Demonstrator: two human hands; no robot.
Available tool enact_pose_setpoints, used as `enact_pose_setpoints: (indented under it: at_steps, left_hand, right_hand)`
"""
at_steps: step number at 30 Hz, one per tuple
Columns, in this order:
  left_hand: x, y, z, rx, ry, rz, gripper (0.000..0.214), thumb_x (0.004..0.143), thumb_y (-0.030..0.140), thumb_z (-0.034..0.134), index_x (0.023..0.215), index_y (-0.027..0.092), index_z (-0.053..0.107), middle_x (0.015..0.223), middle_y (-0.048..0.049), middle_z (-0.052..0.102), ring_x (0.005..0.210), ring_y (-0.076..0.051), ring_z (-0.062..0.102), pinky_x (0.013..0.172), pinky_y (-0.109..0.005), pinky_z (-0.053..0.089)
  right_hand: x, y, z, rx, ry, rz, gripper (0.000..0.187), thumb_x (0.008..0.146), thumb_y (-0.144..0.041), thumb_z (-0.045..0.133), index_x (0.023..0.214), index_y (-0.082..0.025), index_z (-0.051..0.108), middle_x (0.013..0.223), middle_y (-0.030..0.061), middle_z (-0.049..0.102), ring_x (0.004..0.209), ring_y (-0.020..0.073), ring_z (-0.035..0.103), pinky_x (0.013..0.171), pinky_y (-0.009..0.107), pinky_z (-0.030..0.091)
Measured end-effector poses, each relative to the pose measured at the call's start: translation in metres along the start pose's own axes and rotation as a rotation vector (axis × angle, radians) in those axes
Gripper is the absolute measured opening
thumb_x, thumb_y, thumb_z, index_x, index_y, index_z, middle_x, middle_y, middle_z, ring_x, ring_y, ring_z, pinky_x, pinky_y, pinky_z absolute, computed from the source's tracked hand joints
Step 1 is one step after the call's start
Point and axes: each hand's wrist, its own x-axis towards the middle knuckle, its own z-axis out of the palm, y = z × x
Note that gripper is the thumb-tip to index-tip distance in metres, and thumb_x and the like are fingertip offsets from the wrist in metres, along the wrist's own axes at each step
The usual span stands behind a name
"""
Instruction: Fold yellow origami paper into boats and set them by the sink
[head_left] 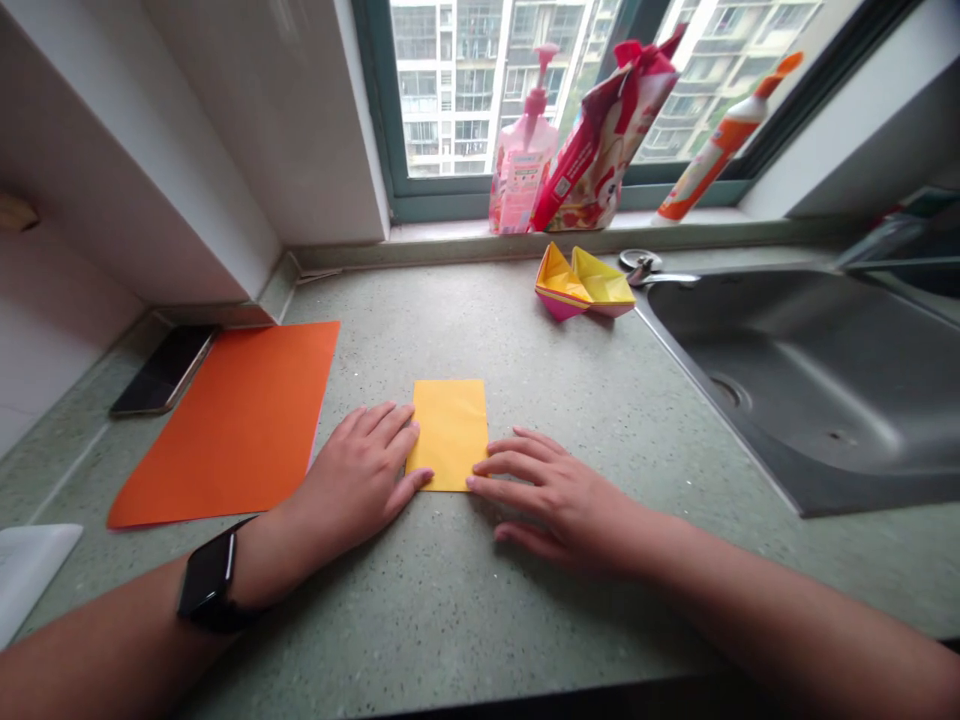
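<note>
A folded rectangle of yellow paper (448,435) lies flat on the speckled green countertop (570,380), upright in front of me. My left hand (356,480) rests palm down at its left edge, with the fingertips touching the paper. My right hand (551,495) lies on the other side, its fingertips at the paper's lower right corner. Neither hand grips it. A black smartwatch (210,580) sits on my left wrist. Left of my left hand lies a flat orange sheet (225,425).
Two yellow and pink origami paper boats (583,282) stand farther ahead, near a steel sink (795,380) at the right. A phone (163,370) lies at the left wall. A pink pump bottle (523,150), a red-and-white bag (604,135) and an orange-capped tube (720,140) stand on the windowsill.
</note>
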Motion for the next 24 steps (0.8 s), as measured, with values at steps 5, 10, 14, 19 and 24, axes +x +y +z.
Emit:
enact_pose_setpoints:
  at_steps: [5, 10, 14, 19, 24]
  left_hand:
    - [0.0, -0.009, 0.007, -0.062, -0.062, 0.002, 0.051, 0.113, 0.053, 0.051, 0.142, 0.014, 0.066, 0.168, -0.0215, 0.052, 0.158, -0.04, 0.046, 0.131, -0.067, 0.033]
    - [0.007, -0.024, 0.009, -0.132, -0.134, 0.01, 0.058, 0.105, 0.067, 0.062, 0.135, 0.017, 0.065, 0.174, -0.0197, 0.045, 0.163, -0.041, 0.038, 0.135, -0.074, 0.017]
    - [0.013, -0.031, 0.008, -0.16, -0.139, -0.003, 0.078, 0.102, 0.074, 0.063, 0.154, 0.016, 0.054, 0.173, -0.0206, 0.046, 0.164, -0.043, 0.035, 0.135, -0.076, 0.008]
    - [0.017, -0.033, 0.009, -0.157, -0.167, -0.016, 0.092, 0.098, 0.08, 0.063, 0.164, 0.017, 0.047, 0.177, -0.0198, 0.04, 0.165, -0.045, 0.03, 0.135, -0.076, 0.003]
    - [0.021, -0.031, 0.005, -0.189, -0.196, -0.031, 0.104, 0.088, 0.085, 0.072, 0.162, 0.017, 0.048, 0.179, -0.021, 0.035, 0.166, -0.046, 0.028, 0.135, -0.075, 0.004]
  right_hand:
    - [-0.002, 0.012, -0.003, -0.006, 0.086, 0.19, 0.041, 0.106, -0.028, 0.064, 0.146, -0.03, 0.069, 0.144, 0.0083, 0.075, 0.137, 0.0298, 0.066, 0.123, 0.059, 0.049]
    - [-0.001, 0.017, 0.0, -0.032, 0.089, 0.225, 0.042, 0.106, -0.027, 0.064, 0.147, -0.031, 0.069, 0.151, 0.0073, 0.072, 0.142, 0.0315, 0.063, 0.125, 0.061, 0.047]
    - [0.002, 0.018, 0.0, -0.052, 0.127, 0.237, 0.043, 0.105, -0.025, 0.063, 0.148, -0.027, 0.068, 0.15, 0.0107, 0.072, 0.14, 0.0321, 0.064, 0.12, 0.059, 0.052]
    - [0.005, 0.016, 0.004, -0.06, 0.097, 0.146, 0.033, 0.106, -0.029, 0.065, 0.138, -0.028, 0.075, 0.151, 0.0069, 0.072, 0.143, 0.0315, 0.062, 0.124, 0.061, 0.047]
    - [0.008, 0.017, 0.001, -0.063, 0.1, 0.1, 0.025, 0.105, -0.027, 0.068, 0.125, -0.032, 0.081, 0.14, 0.0047, 0.078, 0.133, 0.0286, 0.068, 0.118, 0.059, 0.051]
